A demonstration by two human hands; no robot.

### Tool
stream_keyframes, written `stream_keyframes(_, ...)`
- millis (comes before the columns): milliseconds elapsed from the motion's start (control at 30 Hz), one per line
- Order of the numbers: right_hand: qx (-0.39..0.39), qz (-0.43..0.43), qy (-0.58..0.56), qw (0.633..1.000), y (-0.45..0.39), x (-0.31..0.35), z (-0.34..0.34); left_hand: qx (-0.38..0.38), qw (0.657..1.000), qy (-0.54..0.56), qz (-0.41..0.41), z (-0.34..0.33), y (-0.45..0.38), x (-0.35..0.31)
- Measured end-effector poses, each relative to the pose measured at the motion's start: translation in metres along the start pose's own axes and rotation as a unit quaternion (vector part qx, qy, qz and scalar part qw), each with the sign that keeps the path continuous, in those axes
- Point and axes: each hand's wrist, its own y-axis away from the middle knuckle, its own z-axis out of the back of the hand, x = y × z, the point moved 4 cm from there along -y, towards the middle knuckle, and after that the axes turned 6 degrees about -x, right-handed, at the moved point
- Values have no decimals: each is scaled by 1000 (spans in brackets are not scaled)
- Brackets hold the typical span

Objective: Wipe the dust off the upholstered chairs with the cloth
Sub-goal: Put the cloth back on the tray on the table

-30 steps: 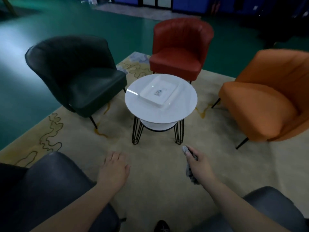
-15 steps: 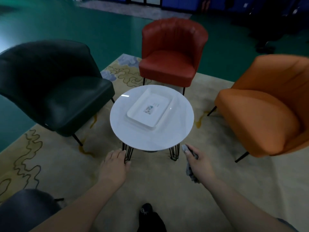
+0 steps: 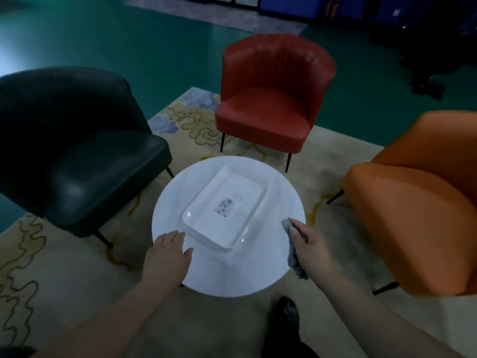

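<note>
Three upholstered chairs ring a small table: a dark green chair (image 3: 77, 161) at the left, a red chair (image 3: 268, 99) at the back, an orange chair (image 3: 418, 202) at the right. My right hand (image 3: 311, 248) is closed on a grey cloth (image 3: 294, 259), which hangs below the fist over the table's right edge. My left hand (image 3: 167, 257) is empty, fingers spread, hovering over the table's left front edge. Neither hand touches a chair.
A round white table (image 3: 258, 275) stands in the middle with a white rectangular tray (image 3: 206, 228) on it. A beige patterned rug (image 3: 64, 275) lies under everything on a green floor. My dark shoe (image 3: 286, 319) shows below the table.
I have moved forward toward the table; the chairs and table appear closer and lower in view. Both hands now sit over the table's front edge. The grey seats near me are out of view.
</note>
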Motion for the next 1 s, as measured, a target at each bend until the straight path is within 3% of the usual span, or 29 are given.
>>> stream_keyframes(167,56,5,23,998,-102,12,-4,-13,999,9,39,-10,-54,-35)
stream_keyframes(433,227,59,92,968,-225,39,-25,-19,984,26,175,-31,-109,-95)
stream_keyframes(667,313,60,146,937,-277,25,-67,-30,969,58,239,-48,-123,-117)
stream_keyframes(1000,365,126,178,905,-311,1,-119,-5,958,73,278,-71,-125,-118)
